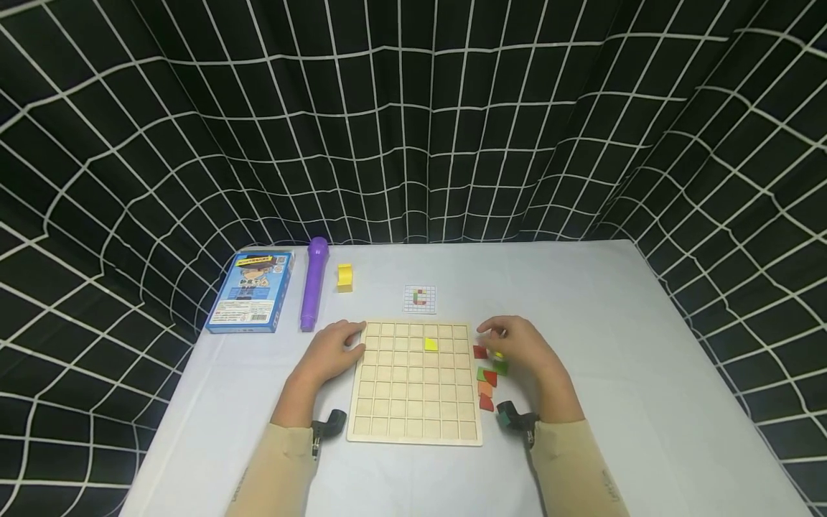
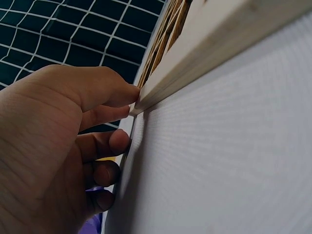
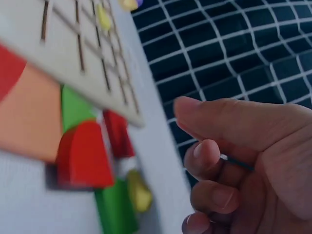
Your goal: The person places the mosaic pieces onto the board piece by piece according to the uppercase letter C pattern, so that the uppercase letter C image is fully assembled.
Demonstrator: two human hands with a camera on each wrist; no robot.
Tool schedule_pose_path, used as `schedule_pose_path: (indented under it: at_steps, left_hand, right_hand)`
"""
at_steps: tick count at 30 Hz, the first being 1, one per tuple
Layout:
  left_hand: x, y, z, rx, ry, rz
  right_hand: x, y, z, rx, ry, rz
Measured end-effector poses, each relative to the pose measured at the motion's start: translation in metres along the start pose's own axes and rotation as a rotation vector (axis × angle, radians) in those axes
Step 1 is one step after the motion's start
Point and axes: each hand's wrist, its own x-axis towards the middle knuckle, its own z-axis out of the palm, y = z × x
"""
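Note:
A pale wooden grid board (image 1: 413, 388) lies on the table, with one yellow tile (image 1: 431, 345) in a cell near its far side. My left hand (image 1: 331, 352) rests beside the board's far left corner, thumb and index fingertips at its edge; the other fingers curl loosely in the left wrist view. Over the right edge hovers my right hand (image 1: 520, 343), thumb out and fingers loosely bent around nothing visible. Below it lie red (image 3: 87, 156), green (image 3: 117, 207), orange (image 3: 36, 114) and yellow (image 3: 140, 192) pieces, several of them overlapping beside the board.
A small card with a coloured grid pattern (image 1: 420, 299) lies beyond the board. At the back left are a blue box (image 1: 250, 292), a purple microphone-shaped tube (image 1: 314, 284) and a yellow block (image 1: 345, 278). Dark grid-patterned cloth (image 1: 413, 129) surrounds the white table (image 1: 646, 402).

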Motion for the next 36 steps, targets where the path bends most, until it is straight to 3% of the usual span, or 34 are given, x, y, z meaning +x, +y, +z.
schedule_pose_path:
  at_steps: [6,19,26,36]
  left_hand:
    - [0.0,-0.001,0.0,0.006,-0.003,0.007]
    - [0.001,0.0,0.0,0.012,-0.001,-0.004]
    - [0.0,-0.001,0.001,0.007,-0.003,-0.001]
    - [0.0,-0.002,0.001,0.013,-0.005,0.006]
  right_hand:
    - [0.006,0.02,0.005,0.015,-0.087,0.019]
    - [0.008,0.023,0.008,-0.018,-0.065,0.037]
    - [0.002,0.008,0.001,-0.045,0.015,0.016]
    - [-0.017,-0.037,-0.004,-0.057,0.163,-0.085]
